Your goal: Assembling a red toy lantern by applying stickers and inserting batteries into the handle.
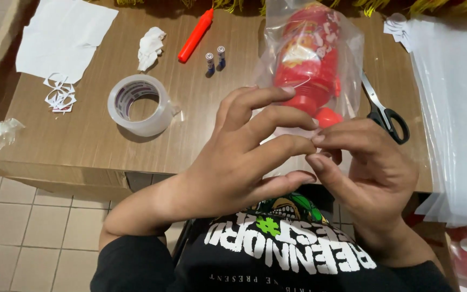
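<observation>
One brown cardboard surface (201,119) fills most of the view, serving as a worktop above a tiled floor (22,232). At its right edge lies a thick stack of clear plastic bags (455,108), and at the far left a white sheet of paper (63,35) with small white paper cuttings (59,94) just below it. Both hands meet at the near edge. The left hand (244,157) has its fingers stretched forward, the fingertips resting on the lower end of a clear plastic bag (347,59) that holds a red bottle (309,59). The right hand (374,167) is curled, thumb and forefinger pinched together against the left fingertips at the bag's open end; what exactly is nipped between them cannot be made out. The bottle lies on the worktop, cap toward the person, just beyond both hands. A roll of clear packing tape (139,104) sits well left of the bottle. Black-handled scissors (385,111) lie just right of the bag. Farther back are a red marker (195,35), a crumpled white tissue (151,47) and two small batteries (215,58) standing side by side.
</observation>
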